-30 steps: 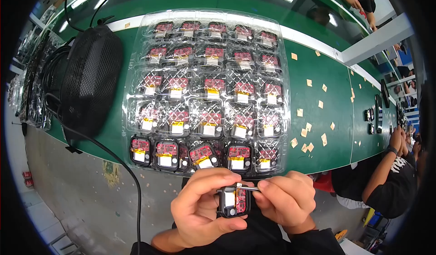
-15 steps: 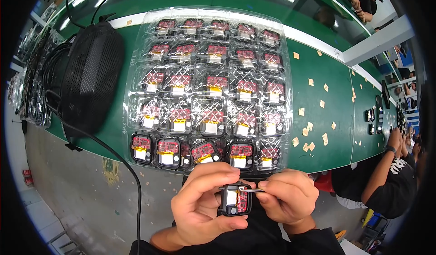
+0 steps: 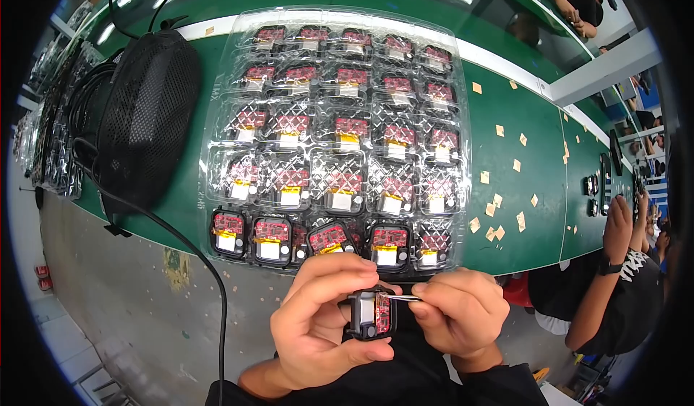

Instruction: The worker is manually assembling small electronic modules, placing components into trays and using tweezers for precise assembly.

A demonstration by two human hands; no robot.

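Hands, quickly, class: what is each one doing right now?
Left hand: closed around a small black device with a red circuit board showing.
Right hand: closed, pinching thin metal tweezers whose tip meets the device.

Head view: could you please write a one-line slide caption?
Left hand holds a small black module while right hand applies tweezers, below a clear tray.

An electronics assembly workshop, seen from above a long green workbench [image 3: 535, 189]. A clear plastic tray [image 3: 340, 139] on the bench holds rows of small black housings with red circuit boards, and small tan paper scraps [image 3: 499, 204] lie scattered beside it. Another worker's arm [image 3: 614, 261] rests at the same bench to the right, and more trays [image 3: 50, 139] are stacked at the far left.
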